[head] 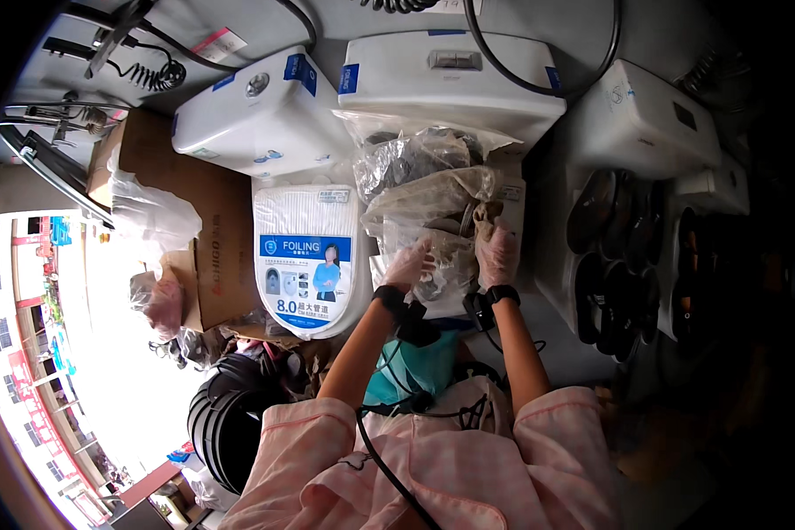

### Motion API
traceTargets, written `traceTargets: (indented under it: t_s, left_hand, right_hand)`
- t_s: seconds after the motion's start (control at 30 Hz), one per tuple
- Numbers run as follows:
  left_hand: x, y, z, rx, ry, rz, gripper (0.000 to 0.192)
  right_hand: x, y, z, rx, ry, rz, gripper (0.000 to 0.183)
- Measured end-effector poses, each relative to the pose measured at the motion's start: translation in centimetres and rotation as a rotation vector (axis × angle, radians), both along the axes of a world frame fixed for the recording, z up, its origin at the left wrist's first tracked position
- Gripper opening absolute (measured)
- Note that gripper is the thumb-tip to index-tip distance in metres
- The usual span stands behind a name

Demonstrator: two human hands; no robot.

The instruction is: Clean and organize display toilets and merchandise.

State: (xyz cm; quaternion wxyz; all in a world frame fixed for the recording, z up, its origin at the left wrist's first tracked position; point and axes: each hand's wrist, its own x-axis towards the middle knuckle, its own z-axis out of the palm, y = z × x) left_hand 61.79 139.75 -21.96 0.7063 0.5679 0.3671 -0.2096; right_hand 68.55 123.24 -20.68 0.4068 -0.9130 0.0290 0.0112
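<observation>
My left hand (409, 266), in a thin clear glove, has its fingers curled at the lower edge of some clear plastic bags (430, 192). Whether they pinch the film I cannot tell. My right hand (498, 257), gloved the same way, closes on a bunched tan piece (487, 217) at the bags' right side; its material is unclear. Dark, rounded contents show through the upper bag, too veiled to identify. The bags lie on the middle toilet, in front of its white cistern (447, 76). Black devices are strapped to both wrists.
To the left stand a second toilet cistern (258, 112), a printed toilet lid (308, 258) and a large cardboard box (192, 218). Dark shoes or slippers (613, 265) hang at right below another cistern (642, 119). A black hose (543, 86) loops overhead; black ribbed bins (228, 424) stand lower left.
</observation>
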Motion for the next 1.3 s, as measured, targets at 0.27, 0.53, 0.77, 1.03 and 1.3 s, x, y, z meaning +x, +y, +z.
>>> traceTargets:
  t_s: [0.27, 0.53, 0.77, 1.03, 1.3]
  left_hand:
    - [3.3, 1.0, -2.6, -0.081, -0.014, 0.064, 0.046]
    - [3.6, 2.3, -5.4, 0.483, -0.518, -0.525, 0.03]
    - [-0.1, 6.2, -1.4, 0.237, -0.3, 0.042, 0.025]
    - [-2.0, 8.9, -1.1, 0.214, -0.192, -0.037, 0.068]
    - [0.8, 5.0, -2.0, 0.392, -0.258, -0.46, 0.034]
  right_hand:
    - [3.7, 0.8, 1.4, -0.351, -0.042, 0.508, 0.033]
    - [10.6, -5.7, -2.6, -0.496, -0.32, -0.132, 0.016]
    - [8.3, -6.2, -2.1, 0.287, -0.066, -0.187, 0.036]
    - [1.4, -7.5, -9.1, 0.615, 0.456, -0.12, 0.042]
    - [2.8, -8.9, -6.4, 0.309, 0.3, 0.579, 0.031]
